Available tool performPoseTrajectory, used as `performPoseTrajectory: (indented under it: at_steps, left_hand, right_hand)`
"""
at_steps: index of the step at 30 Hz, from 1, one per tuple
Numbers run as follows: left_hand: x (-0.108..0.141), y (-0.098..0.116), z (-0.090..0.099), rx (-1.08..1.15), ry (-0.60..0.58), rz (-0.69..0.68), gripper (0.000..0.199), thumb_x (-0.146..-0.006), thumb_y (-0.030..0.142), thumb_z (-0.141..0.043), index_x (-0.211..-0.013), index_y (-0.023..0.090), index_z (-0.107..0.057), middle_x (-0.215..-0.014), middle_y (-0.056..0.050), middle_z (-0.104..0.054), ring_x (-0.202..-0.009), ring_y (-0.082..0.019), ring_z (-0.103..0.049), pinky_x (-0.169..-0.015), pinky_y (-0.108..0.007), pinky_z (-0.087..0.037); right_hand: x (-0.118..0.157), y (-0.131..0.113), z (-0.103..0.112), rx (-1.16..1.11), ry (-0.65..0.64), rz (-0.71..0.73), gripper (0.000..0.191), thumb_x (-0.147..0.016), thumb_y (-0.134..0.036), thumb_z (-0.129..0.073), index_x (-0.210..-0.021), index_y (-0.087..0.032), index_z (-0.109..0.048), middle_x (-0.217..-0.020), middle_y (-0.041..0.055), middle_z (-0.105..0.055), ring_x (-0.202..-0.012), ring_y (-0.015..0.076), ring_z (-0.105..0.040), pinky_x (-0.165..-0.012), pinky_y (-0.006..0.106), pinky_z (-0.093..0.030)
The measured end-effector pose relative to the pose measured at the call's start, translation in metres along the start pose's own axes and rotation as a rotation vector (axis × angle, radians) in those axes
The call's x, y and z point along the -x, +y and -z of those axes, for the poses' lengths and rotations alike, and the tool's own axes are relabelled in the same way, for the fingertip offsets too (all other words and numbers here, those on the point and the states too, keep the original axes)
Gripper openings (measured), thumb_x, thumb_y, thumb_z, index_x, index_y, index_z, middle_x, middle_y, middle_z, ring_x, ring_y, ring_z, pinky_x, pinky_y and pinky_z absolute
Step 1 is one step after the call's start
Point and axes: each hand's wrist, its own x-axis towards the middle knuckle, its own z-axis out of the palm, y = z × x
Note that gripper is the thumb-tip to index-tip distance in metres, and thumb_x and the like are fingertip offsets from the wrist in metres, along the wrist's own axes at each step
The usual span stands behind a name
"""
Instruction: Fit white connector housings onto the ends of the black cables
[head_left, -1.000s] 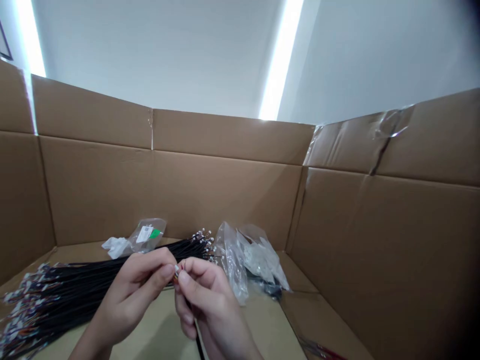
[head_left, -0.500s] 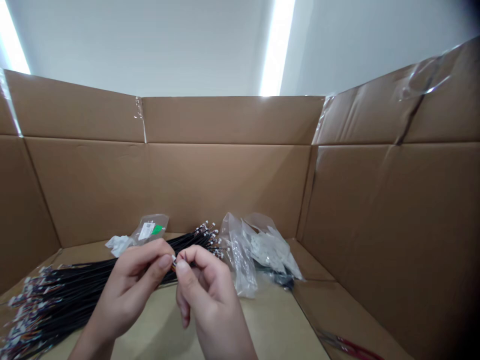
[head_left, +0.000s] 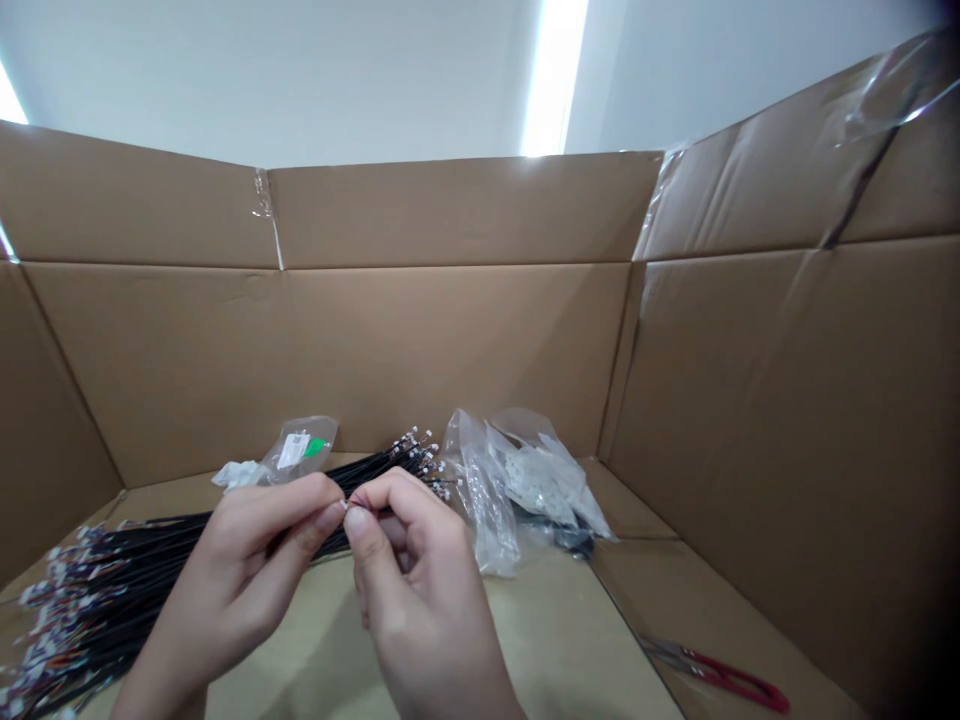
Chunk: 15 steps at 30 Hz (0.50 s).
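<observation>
Left hand (head_left: 251,565): fingers pinched narrow on a small white plug (head_left: 345,505), mostly hidden by the fingertips. Right hand (head_left: 420,580): thumb and forefinger closed on thin wires (head_left: 358,499) right next to the plug. Plug sits between the two hands, above the worktop (head_left: 570,640).

Cardboard walls (head_left: 450,350) stand at the back and both sides. Inside them: a pile of black cables (head_left: 142,570), white ends at left and back, running behind the hands. Clear bag with a white label and green sticker (head_left: 319,435) at the rear; contents cannot be made out. Clear bag (head_left: 476,490) right of the cable ends, crumpled. Adjacent bag (head_left: 547,485) holds whitish contents, too blurred to identify. Red-handled scissors (head_left: 735,680) lie on cardboard, right of the worktop.
</observation>
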Motion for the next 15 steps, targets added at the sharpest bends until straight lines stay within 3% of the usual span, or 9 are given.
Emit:
performPoseTrajectory:
  at_steps: [7, 11, 15]
  left_hand:
    - [0.000, -0.005, -0.014, 0.393, 0.063, 0.192, 0.041, -0.092, 0.046, -0.052, -0.068, 0.013, -0.053, -0.058, 0.000, -0.039, -0.051, -0.005, -0.036, -0.046, -0.014, -0.031]
    - [0.008, -0.007, -0.022, 0.544, 0.107, 0.315, 0.040, -0.090, 0.050, -0.054, -0.073, 0.014, -0.052, -0.062, 0.000, -0.040, -0.054, -0.006, -0.041, -0.047, -0.016, -0.034]
    - [0.011, -0.008, -0.026, 0.484, 0.198, 0.275, 0.039, -0.089, 0.049, -0.056, -0.076, 0.013, -0.058, -0.064, -0.003, -0.047, -0.059, -0.009, -0.048, -0.050, -0.018, -0.039]
  right_hand:
    - [-0.006, -0.005, 0.005, -0.049, -0.037, -0.028, 0.023, -0.088, -0.040, -0.058, -0.083, -0.018, -0.060, -0.054, -0.0037, -0.045, -0.045, 0.0092, -0.042, -0.044, 0.022, -0.036]
    - [-0.007, -0.006, 0.003, -0.145, -0.010, -0.014, 0.023, -0.086, -0.038, -0.060, -0.078, -0.017, -0.057, -0.054, -0.0038, -0.048, -0.047, 0.0083, -0.045, -0.046, 0.020, -0.037]
    - [-0.006, -0.004, 0.001, -0.288, -0.072, -0.107, 0.029, -0.084, -0.044, -0.062, -0.081, -0.016, -0.054, -0.050, -0.0043, -0.050, -0.044, 0.0077, -0.047, -0.047, 0.019, -0.040]
